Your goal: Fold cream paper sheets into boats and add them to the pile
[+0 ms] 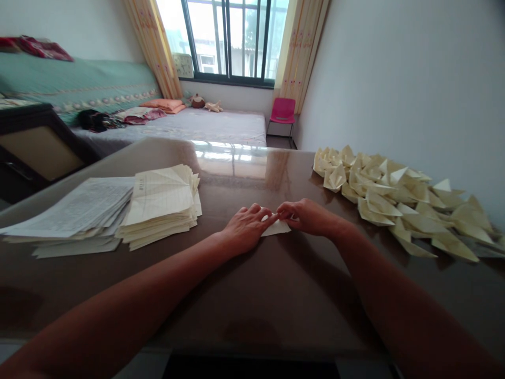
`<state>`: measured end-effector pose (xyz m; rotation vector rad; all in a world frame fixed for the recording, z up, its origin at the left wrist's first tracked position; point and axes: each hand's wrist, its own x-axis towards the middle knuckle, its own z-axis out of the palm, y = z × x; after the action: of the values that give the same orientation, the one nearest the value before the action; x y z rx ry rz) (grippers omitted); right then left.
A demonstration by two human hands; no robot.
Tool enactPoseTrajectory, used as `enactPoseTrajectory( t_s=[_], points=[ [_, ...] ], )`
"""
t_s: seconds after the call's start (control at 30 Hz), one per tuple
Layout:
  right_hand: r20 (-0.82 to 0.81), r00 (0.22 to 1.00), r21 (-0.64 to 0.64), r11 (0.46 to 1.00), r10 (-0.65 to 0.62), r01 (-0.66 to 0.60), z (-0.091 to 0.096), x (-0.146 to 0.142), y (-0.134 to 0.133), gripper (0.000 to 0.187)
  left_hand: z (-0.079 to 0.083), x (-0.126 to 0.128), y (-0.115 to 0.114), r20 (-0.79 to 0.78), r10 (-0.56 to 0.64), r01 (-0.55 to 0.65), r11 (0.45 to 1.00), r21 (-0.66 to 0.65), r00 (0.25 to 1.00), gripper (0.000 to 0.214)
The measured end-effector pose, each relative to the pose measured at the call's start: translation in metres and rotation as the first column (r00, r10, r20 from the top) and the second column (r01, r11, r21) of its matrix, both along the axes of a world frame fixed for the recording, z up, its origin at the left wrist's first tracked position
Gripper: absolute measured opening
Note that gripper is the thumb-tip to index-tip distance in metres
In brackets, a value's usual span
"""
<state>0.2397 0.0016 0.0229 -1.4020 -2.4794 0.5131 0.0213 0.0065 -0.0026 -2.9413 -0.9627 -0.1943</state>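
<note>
A small folded piece of cream paper [277,228] lies on the brown table [252,284] in front of me. My left hand [246,227] rests flat over its left part, fingers stretched and pressing down. My right hand [307,216] covers its right part, fingertips pinched together on the fold. The two hands meet over the paper, which is mostly hidden under them.
A stack of folded cream sheets [161,208] and a stack of printed sheets [74,213] lie at the left. Several folded paper boats [398,197] are heaped along the right by the wall. Beyond the table stand a bed [189,123] and a pink chair [283,113].
</note>
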Motion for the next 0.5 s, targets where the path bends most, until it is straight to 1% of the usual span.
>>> enactPoseTrajectory(
  t_s=[0.07,0.13,0.2,0.27,0.33,0.4,0.43,0.5],
  points=[
    [-0.001,1.0,-0.013,1.0,-0.008,0.008,0.003,0.003,0.0,0.026,0.0,0.001,0.0,-0.006,-0.003,0.003,1.0,0.005,1.0,0.049],
    [0.035,0.999,0.0,1.0,0.005,-0.005,0.004,0.005,0.0,0.027,0.0,0.001,0.001,-0.012,-0.003,0.003,1.0,0.013,1.0,0.047],
    [0.124,0.991,0.017,0.999,0.047,-0.05,0.005,0.005,-0.003,0.032,0.001,0.002,0.001,-0.016,-0.005,0.005,1.0,0.017,1.0,0.047],
    [0.244,0.967,0.019,0.997,0.073,-0.08,0.007,0.001,-0.01,0.034,0.002,0.002,0.0,-0.018,-0.006,0.006,1.0,0.019,1.0,0.048],
    [0.362,0.932,0.034,0.998,0.029,-0.044,0.011,-0.007,-0.021,0.031,0.002,0.003,-0.002,-0.017,-0.002,0.002,1.0,0.016,1.0,0.048],
    [0.471,0.881,0.071,0.997,-0.05,0.019,0.017,-0.018,-0.031,0.031,0.001,0.003,-0.003,-0.011,0.007,-0.007,1.0,0.013,1.0,0.048],
    [0.518,0.853,0.075,0.997,-0.071,0.037,0.02,-0.023,-0.035,0.029,0.001,0.004,-0.003,-0.003,0.013,-0.013,1.0,0.01,1.0,0.048],
    [0.564,0.82,0.101,0.994,-0.1,0.051,0.022,-0.032,-0.039,0.024,0.001,0.002,-0.001,0.027,0.011,-0.011,1.0,-0.009,1.0,0.047]
  ],
)
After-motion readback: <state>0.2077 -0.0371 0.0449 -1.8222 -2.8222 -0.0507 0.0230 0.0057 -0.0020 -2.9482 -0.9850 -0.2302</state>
